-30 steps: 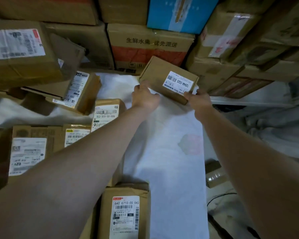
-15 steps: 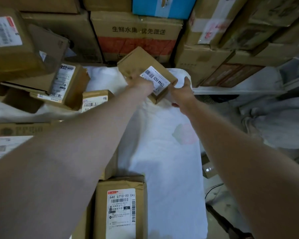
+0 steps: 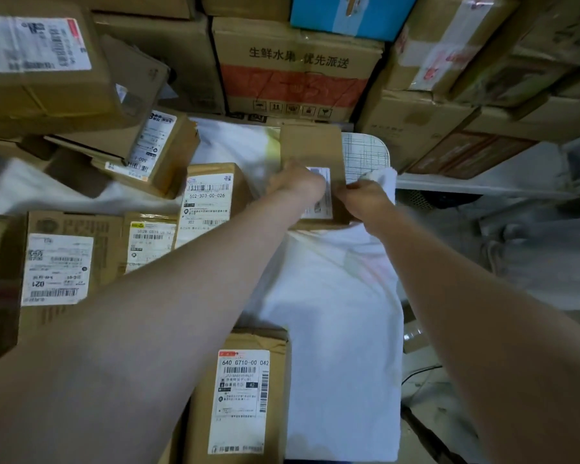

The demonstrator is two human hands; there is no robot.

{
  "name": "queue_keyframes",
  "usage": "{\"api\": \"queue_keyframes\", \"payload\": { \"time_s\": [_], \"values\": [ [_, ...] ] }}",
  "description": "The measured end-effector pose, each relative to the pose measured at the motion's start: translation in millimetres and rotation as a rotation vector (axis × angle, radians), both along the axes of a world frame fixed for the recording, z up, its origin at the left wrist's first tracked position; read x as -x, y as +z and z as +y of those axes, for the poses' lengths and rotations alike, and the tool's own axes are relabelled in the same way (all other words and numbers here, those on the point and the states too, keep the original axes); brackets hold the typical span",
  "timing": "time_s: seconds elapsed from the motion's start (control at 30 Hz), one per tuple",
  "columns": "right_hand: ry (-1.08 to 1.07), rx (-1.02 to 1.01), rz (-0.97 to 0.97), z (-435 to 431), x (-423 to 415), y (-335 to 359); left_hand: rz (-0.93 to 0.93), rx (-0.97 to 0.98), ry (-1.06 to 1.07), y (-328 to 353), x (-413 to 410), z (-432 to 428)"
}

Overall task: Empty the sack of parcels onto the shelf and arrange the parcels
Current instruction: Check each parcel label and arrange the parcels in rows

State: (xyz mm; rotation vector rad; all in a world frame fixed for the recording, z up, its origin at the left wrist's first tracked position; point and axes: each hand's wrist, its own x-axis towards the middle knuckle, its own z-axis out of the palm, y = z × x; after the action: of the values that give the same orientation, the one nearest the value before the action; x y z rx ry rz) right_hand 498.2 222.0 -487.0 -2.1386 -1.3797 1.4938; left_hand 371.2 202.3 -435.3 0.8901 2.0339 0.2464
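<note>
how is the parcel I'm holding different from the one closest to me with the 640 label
The held parcel is gripped by the left hand and right hand at the far end of the white sack; the 640 parcel lies untouched at the near end. The held parcel's label is blurred and partly covered by the hands; the 640 parcel's label is fully exposed and readable. Both are brown cardboard boxes with white shipping labels.

Both bare forearms stretched forward, converging toward centre. Left hand (image 3: 297, 180) knuckles up, fingers curled over near left edge of small parcel (image 3: 312, 152), gripping. Right hand (image 3: 365, 197) closed at parcel's right side, fingers pinching bunched white sack cloth (image 3: 384, 177). Hands close together, not touching.
</note>
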Motion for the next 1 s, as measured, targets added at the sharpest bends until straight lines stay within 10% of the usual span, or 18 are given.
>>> {"api": "queue_keyframes", "payload": {
  "time_s": [0.17, 0.43, 1.0],
  "values": [
    [0.058, 0.225, 0.05, -34.2, -5.9, 15.8, 0.167, 0.249, -0.138, 15.4, -33.1, -29.7],
    [-0.114, 0.188, 0.343, -46.2, -17.4, 34.9, -0.008, 0.005, 0.03, 42.6, -22.2, -48.5],
    [0.251, 0.161, 0.033, -59.4, -4.1, 12.4, -0.164, -0.023, 0.384, -8.7, -2.7, -66.0]
  ]
}}
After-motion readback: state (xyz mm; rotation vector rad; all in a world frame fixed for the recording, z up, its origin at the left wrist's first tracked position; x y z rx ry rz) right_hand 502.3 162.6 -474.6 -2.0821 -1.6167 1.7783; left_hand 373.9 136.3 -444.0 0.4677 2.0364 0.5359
